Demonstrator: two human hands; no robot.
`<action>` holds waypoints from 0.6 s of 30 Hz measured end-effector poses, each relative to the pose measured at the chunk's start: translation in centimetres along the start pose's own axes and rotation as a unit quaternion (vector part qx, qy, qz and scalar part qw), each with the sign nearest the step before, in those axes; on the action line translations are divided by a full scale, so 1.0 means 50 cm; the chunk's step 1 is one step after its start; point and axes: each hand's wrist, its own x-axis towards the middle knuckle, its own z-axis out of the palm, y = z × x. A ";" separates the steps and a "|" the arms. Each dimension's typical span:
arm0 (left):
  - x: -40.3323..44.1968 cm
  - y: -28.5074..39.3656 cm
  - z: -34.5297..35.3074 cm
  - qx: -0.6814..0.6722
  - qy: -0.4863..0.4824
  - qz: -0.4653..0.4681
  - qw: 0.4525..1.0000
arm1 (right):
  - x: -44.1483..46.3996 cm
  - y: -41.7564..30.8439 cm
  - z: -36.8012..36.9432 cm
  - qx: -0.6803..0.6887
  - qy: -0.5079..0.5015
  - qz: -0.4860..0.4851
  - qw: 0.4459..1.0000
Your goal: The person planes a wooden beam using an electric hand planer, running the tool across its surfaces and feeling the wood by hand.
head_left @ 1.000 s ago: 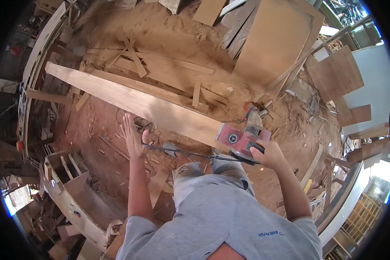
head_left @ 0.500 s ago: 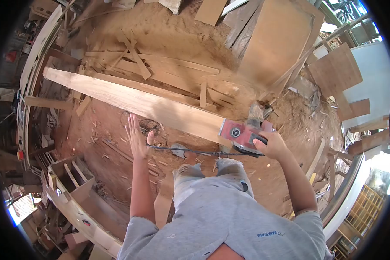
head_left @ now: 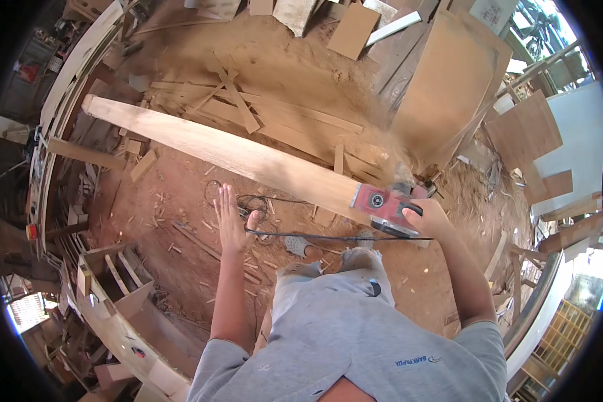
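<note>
My right hand (head_left: 425,220) is wrapped round the handle of a red power tool (head_left: 382,203), which rests on the right end of a long pale board (head_left: 248,157). Dust hangs in the air beyond the tool. The black cord (head_left: 328,237) runs from the tool across to my left hand (head_left: 234,221), passing by its thumb. My left hand is raised below the board with its fingers stretched out, and no grip on the cord shows.
Offcuts (head_left: 238,100) and sawdust lie beyond the board. Large panels (head_left: 449,87) stand at the upper right. A wooden frame (head_left: 117,281) is at the lower left. Coiled cable (head_left: 251,209) and my feet are on the ground below the board.
The board, tool and both hands appear farther right in view. The tool remains at the board's right end, and the cord looks straighter. My left hand stays open.
</note>
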 end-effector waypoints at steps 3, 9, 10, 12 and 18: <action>0.000 -0.031 -0.010 0.001 -0.003 0.002 1.000 | 0.025 -0.046 0.010 0.003 -0.001 -0.003 1.000; -0.002 -0.077 -0.050 0.001 0.000 -0.017 1.000 | 0.066 -0.113 0.046 0.024 -0.002 0.003 1.000; -0.001 -0.084 -0.056 -0.001 0.003 -0.020 1.000 | 0.071 -0.122 0.049 0.024 -0.006 0.001 1.000; 0.011 -0.096 -0.065 -0.004 0.007 -0.025 1.000 | 0.088 -0.136 0.053 0.027 -0.014 -0.002 1.000; 0.064 -0.138 -0.075 0.020 -0.019 -0.037 0.999 | 0.139 -0.172 0.074 -0.001 -0.010 -0.027 1.000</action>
